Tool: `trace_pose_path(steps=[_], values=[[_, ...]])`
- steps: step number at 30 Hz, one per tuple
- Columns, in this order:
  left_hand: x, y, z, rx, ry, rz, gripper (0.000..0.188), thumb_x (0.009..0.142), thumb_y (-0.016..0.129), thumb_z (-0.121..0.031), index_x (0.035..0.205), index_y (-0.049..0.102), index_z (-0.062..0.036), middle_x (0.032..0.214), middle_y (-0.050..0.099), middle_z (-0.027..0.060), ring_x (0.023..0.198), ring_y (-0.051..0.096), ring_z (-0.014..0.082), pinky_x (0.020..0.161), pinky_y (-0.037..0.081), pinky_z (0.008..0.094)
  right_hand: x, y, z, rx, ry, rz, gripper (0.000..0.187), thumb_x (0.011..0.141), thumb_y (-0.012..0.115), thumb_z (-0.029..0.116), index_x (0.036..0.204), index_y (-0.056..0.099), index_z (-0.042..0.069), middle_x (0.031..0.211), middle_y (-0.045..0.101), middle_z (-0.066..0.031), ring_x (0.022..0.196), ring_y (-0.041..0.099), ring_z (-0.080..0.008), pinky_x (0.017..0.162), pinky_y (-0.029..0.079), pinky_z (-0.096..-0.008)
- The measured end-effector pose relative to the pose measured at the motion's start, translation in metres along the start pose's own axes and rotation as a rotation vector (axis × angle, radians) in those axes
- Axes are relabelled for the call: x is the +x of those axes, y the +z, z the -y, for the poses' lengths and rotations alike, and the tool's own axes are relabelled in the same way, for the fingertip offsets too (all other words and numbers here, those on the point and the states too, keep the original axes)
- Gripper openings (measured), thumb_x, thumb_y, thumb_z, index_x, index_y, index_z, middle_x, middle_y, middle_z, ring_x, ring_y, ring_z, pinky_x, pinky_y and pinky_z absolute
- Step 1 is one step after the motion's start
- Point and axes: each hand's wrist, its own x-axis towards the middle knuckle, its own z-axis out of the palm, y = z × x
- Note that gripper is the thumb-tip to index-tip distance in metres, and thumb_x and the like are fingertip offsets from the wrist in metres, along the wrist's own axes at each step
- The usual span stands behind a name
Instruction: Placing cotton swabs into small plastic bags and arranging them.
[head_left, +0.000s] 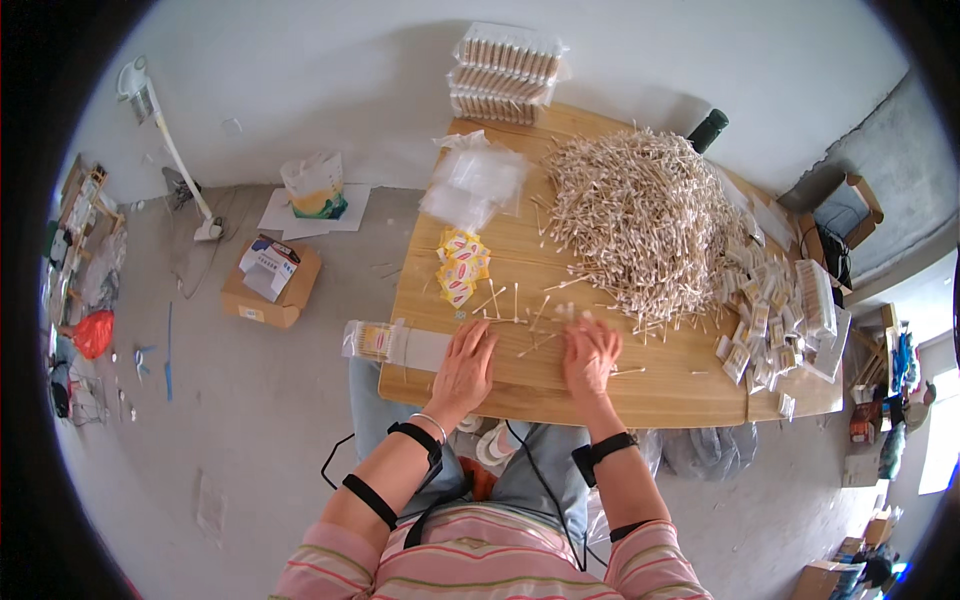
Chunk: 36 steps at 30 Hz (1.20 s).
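Observation:
My left hand [466, 364] lies on the table's near edge, fingers stretched forward, beside a white strip [427, 350]. At that strip's left end is a clear packet of cotton swabs [372, 341] with a yellow label. My right hand [591, 352] is closed at the near side of the swab pile, with blurred white swab tips [570, 313] standing out past its fingers. Between the hands several loose cotton swabs [540, 318] are scattered. A large heap of cotton swabs [645, 220] spreads beyond my right hand. Yellow-and-white cards [462, 266] lie beyond my left hand.
Clear plastic bags [476, 185] lie on the wooden table [520, 395]; stacked swab packs [505, 75] stand at its back. Small filled packets [765, 320] pile up at the right, near a dark bottle [709, 130]. A cardboard box [271, 282] sits on the floor at left.

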Motion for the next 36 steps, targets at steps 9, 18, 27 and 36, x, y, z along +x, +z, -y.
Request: trace_pose_path(steps=[9, 18, 27, 36], values=[[-0.002, 0.001, 0.005, -0.032, 0.004, -0.042, 0.017, 0.085, 0.062, -0.006, 0.102, 0.059, -0.0052, 0.12, 0.053, 0.0123, 0.118, 0.048, 0.0341, 0.101, 0.042, 0.0434, 0.054, 0.034, 0.045, 0.043, 0.09, 0.21, 0.028, 0.081, 0.064, 0.012, 0.108, 0.065, 0.01, 0.117, 0.06, -0.0083, 0.12, 0.046, -0.0299, 0.104, 0.031, -0.0491], [-0.003, 0.002, 0.006, -0.102, -0.003, -0.039, 0.022, 0.087, 0.057, -0.006, 0.108, 0.057, -0.0022, 0.115, 0.054, 0.0138, 0.114, 0.049, 0.0339, 0.101, 0.041, 0.0414, 0.061, 0.052, 0.06, 0.243, -0.069, 0.308, 0.025, 0.081, 0.065, 0.011, 0.106, 0.066, 0.011, 0.116, 0.059, -0.0028, 0.113, 0.05, -0.0289, 0.094, 0.041, -0.0431], [-0.001, 0.006, 0.004, 0.018, -0.106, -0.179, 0.038, 0.087, 0.056, -0.008, 0.123, 0.051, 0.0022, 0.121, 0.051, 0.0162, 0.121, 0.045, 0.0349, 0.109, 0.033, 0.047, 0.016, 0.032, 0.06, 0.232, -0.076, 0.133, 0.018, 0.078, 0.067, 0.003, 0.094, 0.07, 0.009, 0.101, 0.061, -0.0052, 0.097, 0.055, -0.0291, 0.085, 0.042, -0.0404], [-0.002, 0.003, 0.007, -0.115, -0.061, -0.11, 0.026, 0.084, 0.063, -0.007, 0.108, 0.058, -0.0019, 0.117, 0.054, 0.014, 0.116, 0.047, 0.0356, 0.108, 0.035, 0.0483, 0.004, 0.028, 0.059, 0.181, -0.012, 0.112, 0.025, 0.075, 0.063, 0.003, 0.097, 0.068, 0.011, 0.102, 0.058, -0.0058, 0.102, 0.052, -0.0305, 0.095, 0.038, -0.0451]])
